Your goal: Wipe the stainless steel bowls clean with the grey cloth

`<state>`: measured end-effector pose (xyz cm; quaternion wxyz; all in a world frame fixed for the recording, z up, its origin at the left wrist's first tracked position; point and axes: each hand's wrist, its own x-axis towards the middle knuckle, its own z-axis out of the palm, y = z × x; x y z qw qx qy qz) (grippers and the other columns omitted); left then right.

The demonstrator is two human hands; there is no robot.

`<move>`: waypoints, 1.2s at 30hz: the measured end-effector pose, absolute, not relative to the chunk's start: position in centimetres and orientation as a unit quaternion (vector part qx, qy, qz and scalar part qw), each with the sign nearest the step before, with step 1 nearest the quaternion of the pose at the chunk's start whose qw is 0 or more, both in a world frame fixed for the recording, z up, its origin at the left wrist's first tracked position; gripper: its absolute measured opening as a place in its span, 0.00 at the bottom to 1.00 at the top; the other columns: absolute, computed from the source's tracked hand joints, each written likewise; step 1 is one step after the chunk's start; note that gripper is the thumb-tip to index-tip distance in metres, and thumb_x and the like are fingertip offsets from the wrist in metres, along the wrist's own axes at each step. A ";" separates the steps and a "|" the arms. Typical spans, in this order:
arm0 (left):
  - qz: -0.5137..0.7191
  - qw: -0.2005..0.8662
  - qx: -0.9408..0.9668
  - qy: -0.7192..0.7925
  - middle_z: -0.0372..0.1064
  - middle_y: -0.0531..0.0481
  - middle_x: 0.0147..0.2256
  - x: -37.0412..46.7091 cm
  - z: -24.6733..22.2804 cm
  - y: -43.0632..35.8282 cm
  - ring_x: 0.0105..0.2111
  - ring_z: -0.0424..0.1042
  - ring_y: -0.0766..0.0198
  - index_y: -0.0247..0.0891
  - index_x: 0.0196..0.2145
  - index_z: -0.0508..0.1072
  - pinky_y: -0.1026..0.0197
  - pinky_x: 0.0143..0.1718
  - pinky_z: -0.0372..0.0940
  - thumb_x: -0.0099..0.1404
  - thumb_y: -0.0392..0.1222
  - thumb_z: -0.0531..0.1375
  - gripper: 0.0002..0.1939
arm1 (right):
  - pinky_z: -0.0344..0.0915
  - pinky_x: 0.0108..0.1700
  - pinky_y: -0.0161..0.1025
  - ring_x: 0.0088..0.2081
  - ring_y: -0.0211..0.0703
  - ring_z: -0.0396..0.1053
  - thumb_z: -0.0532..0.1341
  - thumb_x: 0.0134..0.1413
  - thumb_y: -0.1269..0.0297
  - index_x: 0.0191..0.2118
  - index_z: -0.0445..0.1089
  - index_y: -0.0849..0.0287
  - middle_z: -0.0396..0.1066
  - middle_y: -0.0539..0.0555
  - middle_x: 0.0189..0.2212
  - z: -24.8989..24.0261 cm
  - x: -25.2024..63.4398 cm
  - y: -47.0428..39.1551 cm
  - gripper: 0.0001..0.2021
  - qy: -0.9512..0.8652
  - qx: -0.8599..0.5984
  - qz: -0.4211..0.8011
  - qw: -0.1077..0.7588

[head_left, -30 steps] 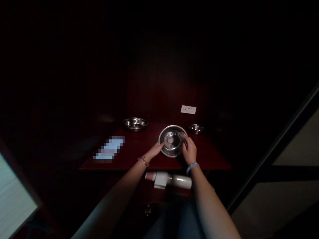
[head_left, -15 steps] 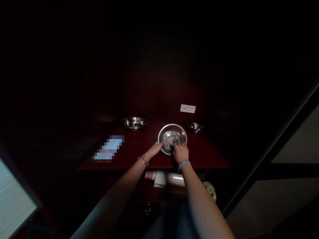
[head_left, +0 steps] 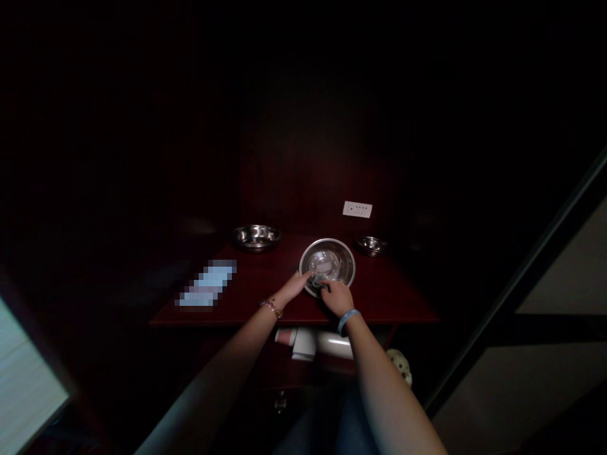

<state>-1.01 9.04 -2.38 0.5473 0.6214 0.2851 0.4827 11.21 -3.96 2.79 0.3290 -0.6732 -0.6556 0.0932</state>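
Observation:
A round metal bowl (head_left: 349,268) stands tilted toward me on the dark red table (head_left: 265,284), its inside showing. My left hand (head_left: 296,284) is closed on the bowl's left rim. Inside the bowl, at its lower part, my right hand (head_left: 337,296) holds a small grey cloth-like item (head_left: 319,279) against the metal; its exact shape is hard to make out. Something pale, perhaps a label or reflection, shows on the bowl's bottom.
A wide metal dish (head_left: 257,237) sits at the back left, a smaller metal bowl (head_left: 372,246) at the back right. A blurred-out bluish patch (head_left: 207,285) lies left. Under the tabletop are a pink cup (head_left: 285,336) and a white roll (head_left: 334,344).
My right hand has moved left and down inside the bowl, taking the grey item from the right side to the lower left. My left hand stays at the rim.

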 end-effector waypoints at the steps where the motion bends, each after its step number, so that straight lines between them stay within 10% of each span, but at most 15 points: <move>1: 0.483 0.545 0.621 0.290 0.77 0.42 0.44 -1.1 -2.3 9.0 0.47 0.73 0.53 0.31 0.46 0.73 0.50 0.56 0.63 0.60 0.44 0.59 0.18 | 0.61 0.56 0.43 0.51 0.49 0.70 0.57 0.52 0.70 0.47 0.76 0.51 0.76 0.54 0.45 2.7 11.4 -3.9 0.18 -0.664 -0.671 0.084 0.318; 36: 0.509 0.510 0.632 0.286 0.77 0.42 0.44 -1.6 -1.6 8.5 0.52 0.70 0.51 0.33 0.46 0.74 0.48 0.59 0.57 0.56 0.47 0.62 0.22 | 0.62 0.56 0.42 0.50 0.45 0.70 0.60 0.51 0.68 0.53 0.71 0.52 0.74 0.52 0.49 2.5 10.5 -3.7 0.22 -0.744 -0.551 0.128 0.355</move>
